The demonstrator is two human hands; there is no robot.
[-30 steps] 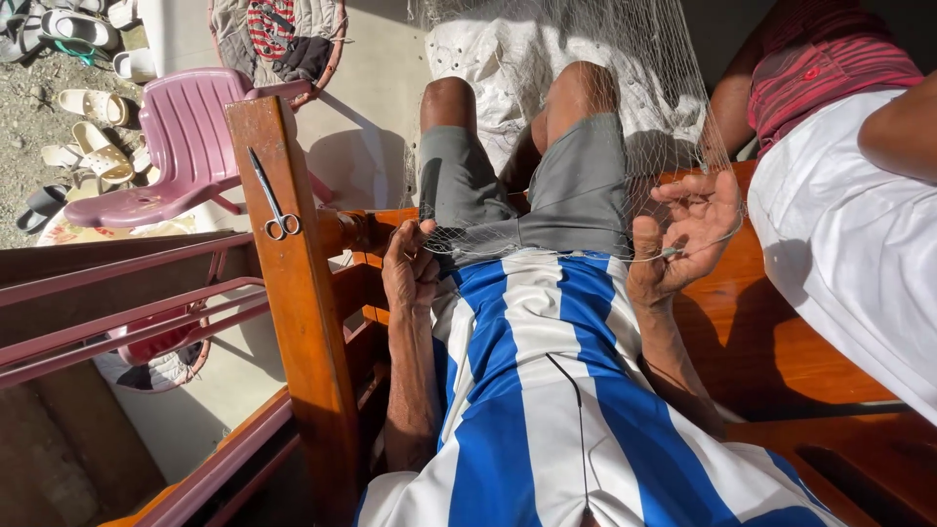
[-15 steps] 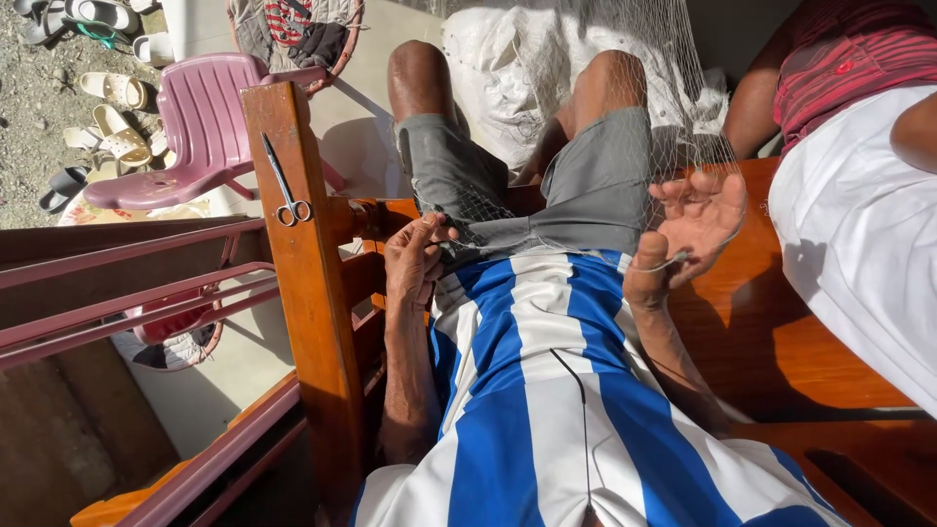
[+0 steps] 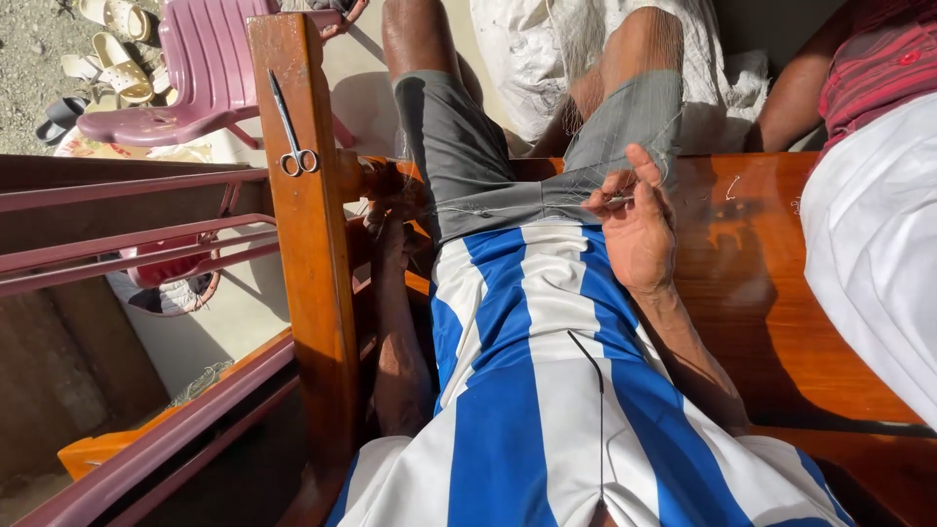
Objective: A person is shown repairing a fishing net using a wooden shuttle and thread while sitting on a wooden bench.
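A glossy brown wooden bench (image 3: 781,293) bears the seated person, and everything lies around it. A fine pale fishing net (image 3: 625,88) drapes over the knees at its front edge. A brown wooden post (image 3: 303,244) rises at the bench's left end, small steel scissors (image 3: 291,127) hanging on it. The right hand (image 3: 634,224) pinches net strands over the lap. The left hand (image 3: 395,210), shadowed beside the post, grips the net; how tightly, I cannot tell.
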